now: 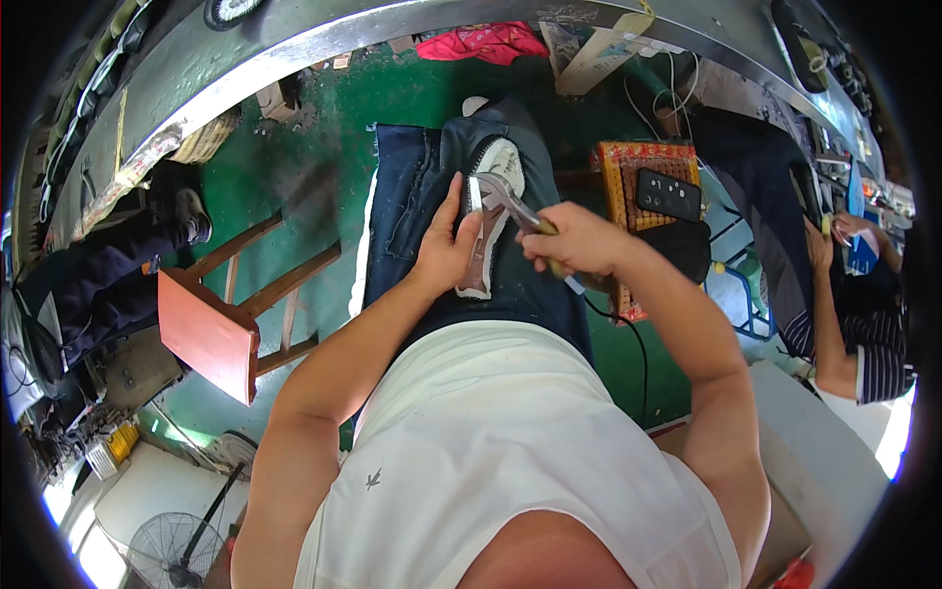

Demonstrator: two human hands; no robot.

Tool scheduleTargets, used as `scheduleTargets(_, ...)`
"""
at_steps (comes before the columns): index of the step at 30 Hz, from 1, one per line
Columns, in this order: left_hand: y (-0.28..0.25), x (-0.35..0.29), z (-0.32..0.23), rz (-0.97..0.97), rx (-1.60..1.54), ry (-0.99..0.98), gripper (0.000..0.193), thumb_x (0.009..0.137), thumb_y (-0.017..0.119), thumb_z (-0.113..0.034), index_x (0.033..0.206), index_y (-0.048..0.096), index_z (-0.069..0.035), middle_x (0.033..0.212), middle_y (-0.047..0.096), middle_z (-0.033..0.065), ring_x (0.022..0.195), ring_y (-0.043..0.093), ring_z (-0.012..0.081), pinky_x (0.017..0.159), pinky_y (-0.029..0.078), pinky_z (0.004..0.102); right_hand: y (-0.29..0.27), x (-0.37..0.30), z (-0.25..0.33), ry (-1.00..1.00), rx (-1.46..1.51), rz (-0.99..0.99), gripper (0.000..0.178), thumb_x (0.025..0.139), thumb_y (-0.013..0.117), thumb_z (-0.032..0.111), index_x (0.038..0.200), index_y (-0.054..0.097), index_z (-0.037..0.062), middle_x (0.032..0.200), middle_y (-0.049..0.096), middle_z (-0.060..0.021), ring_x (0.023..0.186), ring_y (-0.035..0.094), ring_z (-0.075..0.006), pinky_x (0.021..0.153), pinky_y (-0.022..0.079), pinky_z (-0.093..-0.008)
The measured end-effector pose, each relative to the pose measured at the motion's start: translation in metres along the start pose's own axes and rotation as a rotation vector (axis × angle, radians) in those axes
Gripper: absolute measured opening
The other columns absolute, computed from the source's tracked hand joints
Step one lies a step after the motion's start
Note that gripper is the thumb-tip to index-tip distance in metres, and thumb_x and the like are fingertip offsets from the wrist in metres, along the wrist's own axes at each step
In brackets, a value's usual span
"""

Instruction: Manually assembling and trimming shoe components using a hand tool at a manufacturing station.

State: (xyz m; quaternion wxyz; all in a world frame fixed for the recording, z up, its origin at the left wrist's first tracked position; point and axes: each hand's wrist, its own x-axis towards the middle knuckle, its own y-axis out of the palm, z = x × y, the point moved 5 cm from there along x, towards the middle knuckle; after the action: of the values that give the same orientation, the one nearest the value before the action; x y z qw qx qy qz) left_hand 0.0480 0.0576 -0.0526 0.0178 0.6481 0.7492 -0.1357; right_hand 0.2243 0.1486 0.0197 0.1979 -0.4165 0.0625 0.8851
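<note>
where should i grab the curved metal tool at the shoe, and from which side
Probably by the handle end, from the person's right: the metal tool's curved head points toward the shoe, while its handle slants away into the right hand.

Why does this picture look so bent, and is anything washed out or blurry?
In the head view, the fisheye lens curves the metal bench and the rim falls to black; in the same head view, glare bleaches patches at lower left and lower right, while the left hand, right hand and shoe look fairly sharp.
</note>
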Motion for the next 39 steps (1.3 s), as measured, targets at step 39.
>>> scheduleTargets(39,0.004,-0.011,-0.018,-0.005,0.416,0.061,0.078,0.1,0.056,-0.026,0.161,0.009,-0.009,0.152,0.033,0.0368,0.13,0.051,0.0494,0.107,0.045,0.0424,-0.005,-0.004,0.009,-0.423,-0.267,-0.357,0.044,0.105,0.048,0.037,0.094,0.059,-0.0043,0.086,0.069,-0.0229,0.079,0.068,-0.0397,0.073,0.053,-0.0466)
